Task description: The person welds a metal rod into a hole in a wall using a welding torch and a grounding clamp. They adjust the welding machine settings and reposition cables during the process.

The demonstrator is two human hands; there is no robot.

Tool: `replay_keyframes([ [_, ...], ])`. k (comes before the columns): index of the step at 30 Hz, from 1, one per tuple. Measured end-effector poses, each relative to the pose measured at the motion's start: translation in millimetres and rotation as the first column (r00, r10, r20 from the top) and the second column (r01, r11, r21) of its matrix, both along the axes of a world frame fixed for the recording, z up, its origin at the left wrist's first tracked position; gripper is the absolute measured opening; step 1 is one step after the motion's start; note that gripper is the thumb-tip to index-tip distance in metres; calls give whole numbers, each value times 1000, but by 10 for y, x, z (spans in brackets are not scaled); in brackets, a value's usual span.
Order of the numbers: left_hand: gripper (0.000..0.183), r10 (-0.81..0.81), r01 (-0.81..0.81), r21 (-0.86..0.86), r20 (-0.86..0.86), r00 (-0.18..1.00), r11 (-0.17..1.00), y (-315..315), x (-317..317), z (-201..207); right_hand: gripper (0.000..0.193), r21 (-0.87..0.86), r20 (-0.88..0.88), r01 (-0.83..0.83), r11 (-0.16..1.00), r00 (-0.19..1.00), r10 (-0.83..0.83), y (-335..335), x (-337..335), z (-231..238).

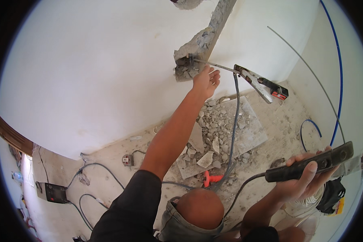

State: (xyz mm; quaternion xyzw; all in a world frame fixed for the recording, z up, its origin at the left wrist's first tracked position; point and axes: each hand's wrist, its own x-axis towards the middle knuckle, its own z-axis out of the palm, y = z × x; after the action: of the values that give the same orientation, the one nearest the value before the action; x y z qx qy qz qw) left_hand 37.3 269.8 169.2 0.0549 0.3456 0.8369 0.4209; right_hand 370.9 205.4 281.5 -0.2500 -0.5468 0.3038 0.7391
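Note:
My right hand [298, 181] grips a black welding electrode holder [294, 169] at the lower right. A long thin grey welding rod [308, 64] rises from its front end, pointing up and left. My left arm reaches to the wall, where my left hand [207, 82], fingers loosely curled and apart, is just below a thin metal bar [218, 65]; whether it touches the bar is unclear. That bar runs from the broken-out hole [185, 69] in the wall to a metal clamp [252, 82] with a cable attached. Dark metal and rubble show inside the hole.
A rough chased channel [213, 34] climbs the white wall. Concrete rubble [213, 137] covers a pale board [252, 133]. Around it are a red plastic piece [211, 178], a black-and-red object [279, 92], a cabled black box [52, 192], blue tubing [340, 72] and dark cables [234, 129].

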Motion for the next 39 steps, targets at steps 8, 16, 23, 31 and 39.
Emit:
replay_keyframes([
  [8,27,-118,117,-172,6,993,978,249,213,163,79,49,86,7,999,996,-11,101,270,-151],
  [16,22,-20,21,-2,81,996,1000,528,73,115,79,36,80,87,996,993,-90,117,237,-91],
  [23,21,1,0,-11,75,997,1000,486,107,40,79,77,139,64,995,988,-75,152,337,-139],
  [31,22,3,-3,3,-15,1000,1000,460,138,-69,84,-47,93,-6,999,996,10,43,322,-64],
  [39,15,32,-32,-12,-61,998,999,395,136,-98,88,-81,50,-107,991,993,111,-38,249,-80],
])
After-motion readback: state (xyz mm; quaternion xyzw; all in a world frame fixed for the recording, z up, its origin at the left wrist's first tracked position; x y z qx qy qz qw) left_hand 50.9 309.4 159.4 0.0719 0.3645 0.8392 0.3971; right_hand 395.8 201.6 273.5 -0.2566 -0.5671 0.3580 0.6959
